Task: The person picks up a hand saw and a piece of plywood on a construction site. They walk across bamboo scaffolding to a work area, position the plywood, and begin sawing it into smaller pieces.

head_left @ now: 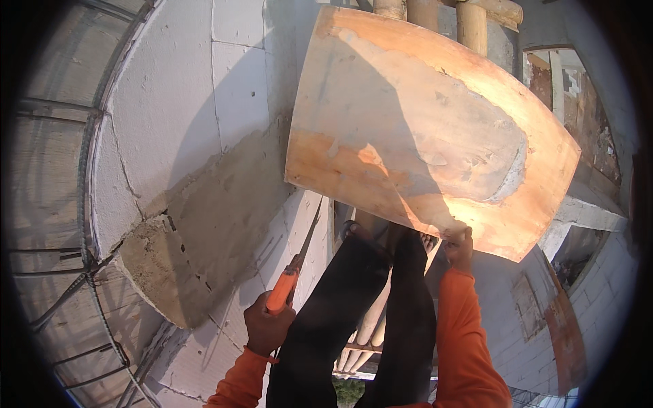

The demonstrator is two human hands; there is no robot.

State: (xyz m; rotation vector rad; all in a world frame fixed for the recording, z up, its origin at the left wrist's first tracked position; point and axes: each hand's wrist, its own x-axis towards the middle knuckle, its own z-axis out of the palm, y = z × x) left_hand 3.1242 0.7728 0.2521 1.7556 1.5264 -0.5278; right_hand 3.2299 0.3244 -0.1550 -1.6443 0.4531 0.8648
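In my left hand [266, 325], the fingers are wrapped around an orange-handled tool [283, 289]. Its long, tapering dark blade points up and away, seen nearly edge-on, so its exact kind cannot be made out. My right hand [459, 250] grips the near edge of a large plywood board [544, 170], fingers over the rim. The board is tilted in front of me, with a grey film of mortar spread over its middle. Left of the board, a grey-brown mortar patch [224, 224] covers part of a white block wall [170, 88].
Bamboo poles [423, 13] lie beyond the board, and more poles [367, 333] pass below my legs [340, 292]. Along the far left runs a grid of steel rebar [85, 190]. To the right are a white block wall [530, 347] and a concrete ledge [592, 212].
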